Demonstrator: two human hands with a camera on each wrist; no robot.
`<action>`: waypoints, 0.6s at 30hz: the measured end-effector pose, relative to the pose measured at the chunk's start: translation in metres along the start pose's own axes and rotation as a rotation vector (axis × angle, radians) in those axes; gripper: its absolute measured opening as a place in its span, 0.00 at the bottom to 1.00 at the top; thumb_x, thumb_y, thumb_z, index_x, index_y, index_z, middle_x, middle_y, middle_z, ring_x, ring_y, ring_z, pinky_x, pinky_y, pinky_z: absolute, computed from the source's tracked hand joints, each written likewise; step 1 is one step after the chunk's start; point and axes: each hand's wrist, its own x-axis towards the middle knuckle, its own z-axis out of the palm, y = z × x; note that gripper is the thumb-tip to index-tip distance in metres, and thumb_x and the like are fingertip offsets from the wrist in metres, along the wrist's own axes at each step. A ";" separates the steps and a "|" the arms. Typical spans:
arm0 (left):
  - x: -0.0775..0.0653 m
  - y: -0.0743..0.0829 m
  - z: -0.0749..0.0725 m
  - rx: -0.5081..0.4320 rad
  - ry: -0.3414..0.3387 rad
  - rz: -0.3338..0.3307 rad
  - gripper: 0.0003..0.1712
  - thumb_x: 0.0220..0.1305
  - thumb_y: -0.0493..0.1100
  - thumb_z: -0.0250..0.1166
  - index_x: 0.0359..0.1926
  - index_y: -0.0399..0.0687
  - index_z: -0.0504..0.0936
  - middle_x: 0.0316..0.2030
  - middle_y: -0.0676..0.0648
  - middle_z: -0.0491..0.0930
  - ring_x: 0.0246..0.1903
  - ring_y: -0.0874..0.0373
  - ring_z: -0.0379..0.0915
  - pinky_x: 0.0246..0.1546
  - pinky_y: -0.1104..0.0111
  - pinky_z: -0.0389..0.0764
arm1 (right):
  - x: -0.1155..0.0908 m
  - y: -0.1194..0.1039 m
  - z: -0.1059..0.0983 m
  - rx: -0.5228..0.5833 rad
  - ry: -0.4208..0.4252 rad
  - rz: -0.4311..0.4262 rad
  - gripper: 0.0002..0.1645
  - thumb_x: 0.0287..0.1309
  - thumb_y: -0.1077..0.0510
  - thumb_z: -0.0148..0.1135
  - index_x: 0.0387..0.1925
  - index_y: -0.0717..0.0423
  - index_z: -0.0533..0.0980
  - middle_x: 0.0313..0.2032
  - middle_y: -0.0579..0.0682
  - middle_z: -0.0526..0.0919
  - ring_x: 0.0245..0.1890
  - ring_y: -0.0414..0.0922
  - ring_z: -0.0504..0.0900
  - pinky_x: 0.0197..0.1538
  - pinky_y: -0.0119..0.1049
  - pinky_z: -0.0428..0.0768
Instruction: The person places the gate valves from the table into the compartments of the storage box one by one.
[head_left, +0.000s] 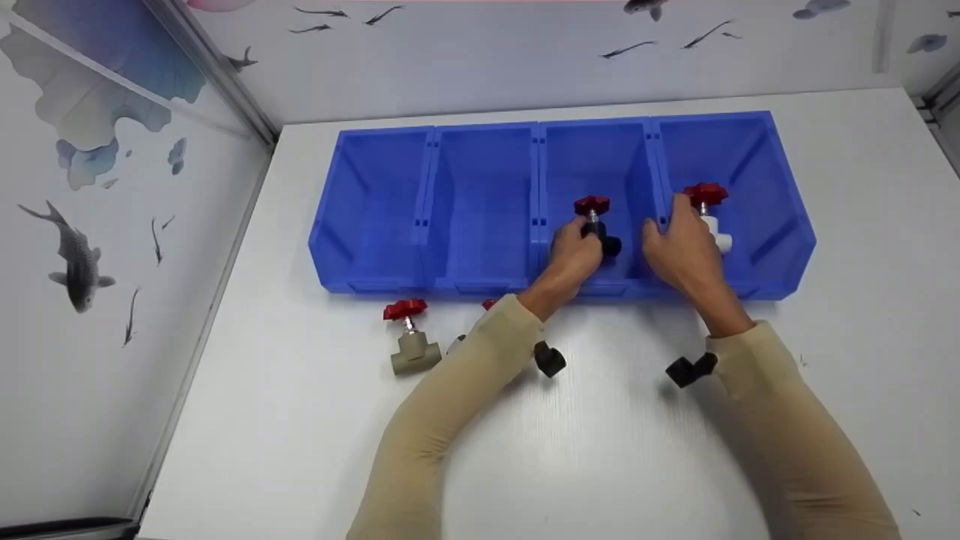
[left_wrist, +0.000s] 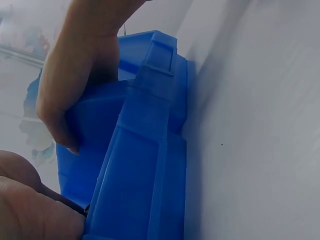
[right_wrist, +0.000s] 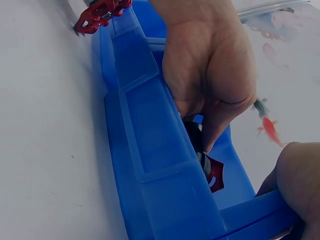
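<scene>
My left hand point(head_left: 576, 255) grips a black valve point(head_left: 611, 244) with a red handwheel point(head_left: 592, 205), low inside the third blue bin from the left. In the right wrist view, the fingers reach down around the black body point(right_wrist: 194, 134), and part of the red wheel point(right_wrist: 216, 175) shows below them. My right hand point(head_left: 684, 244) straddles the divider between the third and fourth bins, thumb on the third bin's side. Beside its fingers, a white valve point(head_left: 721, 238) with a red handwheel point(head_left: 706, 194) stands in the fourth bin, partly hidden by the hand.
Four-sided blue bins point(head_left: 375, 286) stand joined in a row along the back of the white table point(head_left: 600, 450). In front of them is a tan valve point(head_left: 414, 351) with a red wheel. Another valve point(head_left: 457, 343) is mostly hidden behind the left sleeve. Printed wall panels point(head_left: 487, 60) enclose the table.
</scene>
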 end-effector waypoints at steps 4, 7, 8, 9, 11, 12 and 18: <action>0.000 -0.001 -0.001 0.022 0.001 0.024 0.20 0.73 0.33 0.48 0.62 0.39 0.75 0.53 0.45 0.79 0.43 0.59 0.70 0.37 0.71 0.71 | -0.001 0.000 0.000 0.001 0.015 -0.015 0.33 0.70 0.50 0.45 0.67 0.70 0.58 0.54 0.71 0.74 0.51 0.65 0.76 0.54 0.63 0.72; 0.000 -0.001 -0.001 0.023 0.001 0.020 0.19 0.73 0.33 0.48 0.61 0.39 0.75 0.50 0.45 0.78 0.41 0.58 0.71 0.33 0.72 0.71 | 0.000 0.000 0.000 0.002 0.013 -0.013 0.34 0.70 0.50 0.45 0.67 0.70 0.58 0.55 0.71 0.73 0.52 0.65 0.75 0.55 0.64 0.71; 0.000 -0.001 0.000 0.023 0.003 0.015 0.19 0.73 0.33 0.48 0.60 0.39 0.75 0.49 0.46 0.78 0.40 0.58 0.71 0.32 0.71 0.71 | 0.000 0.000 0.000 0.003 0.011 -0.012 0.33 0.70 0.50 0.45 0.67 0.70 0.58 0.55 0.71 0.73 0.52 0.65 0.75 0.55 0.64 0.71; 0.000 -0.001 0.000 0.023 0.003 0.009 0.19 0.73 0.34 0.48 0.60 0.40 0.75 0.48 0.46 0.78 0.39 0.58 0.71 0.31 0.71 0.71 | 0.000 0.000 0.000 0.003 0.009 -0.009 0.33 0.70 0.51 0.45 0.67 0.70 0.58 0.55 0.71 0.73 0.52 0.65 0.75 0.54 0.64 0.71; 0.000 -0.001 0.000 0.031 0.004 -0.001 0.18 0.74 0.34 0.48 0.60 0.41 0.75 0.47 0.46 0.77 0.38 0.57 0.71 0.30 0.71 0.70 | 0.000 0.000 0.000 0.006 0.006 -0.006 0.33 0.70 0.51 0.45 0.66 0.70 0.58 0.56 0.71 0.73 0.52 0.65 0.75 0.54 0.64 0.72; 0.000 -0.001 0.000 0.035 0.003 -0.006 0.18 0.74 0.34 0.48 0.60 0.41 0.75 0.47 0.46 0.77 0.37 0.57 0.71 0.30 0.71 0.70 | 0.000 0.000 0.000 0.008 0.006 -0.004 0.33 0.70 0.51 0.45 0.66 0.70 0.58 0.56 0.71 0.73 0.52 0.65 0.75 0.54 0.64 0.72; 0.001 0.000 0.000 0.042 0.005 -0.034 0.22 0.74 0.35 0.48 0.66 0.43 0.72 0.53 0.45 0.77 0.37 0.57 0.71 0.31 0.71 0.71 | 0.000 0.000 0.001 0.012 0.001 -0.001 0.33 0.70 0.51 0.45 0.66 0.70 0.58 0.56 0.71 0.72 0.52 0.65 0.75 0.54 0.64 0.72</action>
